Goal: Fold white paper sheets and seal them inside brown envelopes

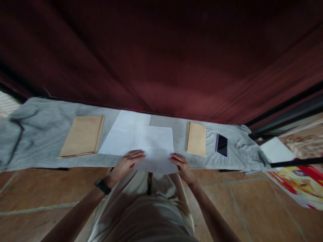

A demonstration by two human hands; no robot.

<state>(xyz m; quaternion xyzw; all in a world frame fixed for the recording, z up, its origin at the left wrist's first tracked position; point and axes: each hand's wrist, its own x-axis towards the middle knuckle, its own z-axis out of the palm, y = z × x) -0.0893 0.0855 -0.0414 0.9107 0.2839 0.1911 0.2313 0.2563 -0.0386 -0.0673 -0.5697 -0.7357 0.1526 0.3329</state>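
A white sheet of paper (157, 143) with a faint fold line across it lies in front of me, its near edge reaching past the table edge. My left hand (129, 164) is closed on its left side near the lower corner, fingers over the sheet. On the opposite side, my right hand (182, 167) grips the right edge, thumb hidden. Under and to the left of that sheet lie more white papers (121, 136), also creased; how many cannot be made out.
A grey cloth (32, 134) covers the narrow table. Larger brown envelopes (82, 134) lie left, smaller brown envelopes (196, 138) right, beside a phone (222, 145). A dark red curtain (161, 67) hangs behind. A colourful printed box or sheet (300, 185) is at the lower right.
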